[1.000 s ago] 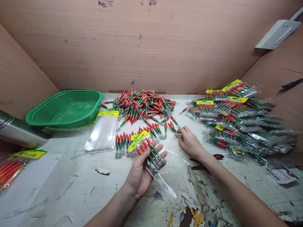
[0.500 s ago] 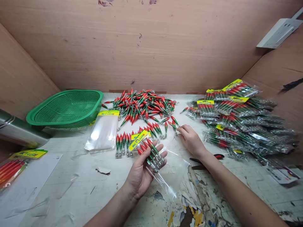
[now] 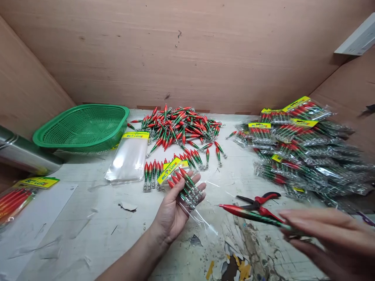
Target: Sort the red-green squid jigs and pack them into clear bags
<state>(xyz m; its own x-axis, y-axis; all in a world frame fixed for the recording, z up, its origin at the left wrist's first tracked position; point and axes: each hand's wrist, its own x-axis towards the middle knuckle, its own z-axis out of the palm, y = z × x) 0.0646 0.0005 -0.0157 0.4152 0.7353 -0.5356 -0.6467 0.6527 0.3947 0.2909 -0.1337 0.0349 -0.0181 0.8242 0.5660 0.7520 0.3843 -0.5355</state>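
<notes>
My left hand (image 3: 172, 210) is closed around a clear plastic bag (image 3: 202, 224) with a yellow header card, its thumb pressing on several red and green squid-jig lures (image 3: 186, 189) that lie at the bag. Whether every lure is inside the plastic, I cannot tell. Raised close to the camera at the lower right, my right hand (image 3: 325, 238) pinches a single squid jig (image 3: 249, 213) near its hook end, the red tip pointing left. Past the bag, a row of loose jigs (image 3: 150, 175) lies on the table, partly hidden by the bag and its card.
A heap of loose jigs (image 3: 181, 127) is at the back, beside a stack of flat bags (image 3: 129, 158) and a green basket (image 3: 82, 128). Filled packs (image 3: 310, 156) pile up on the right. Red-handled pliers (image 3: 258, 201) lie behind the held jig. The table surface (image 3: 96, 234) is peeling.
My right hand has picked up a jig from the loose ones and drawn it back toward the camera, down and right. My left hand keeps its hold; the view has shifted slightly.
</notes>
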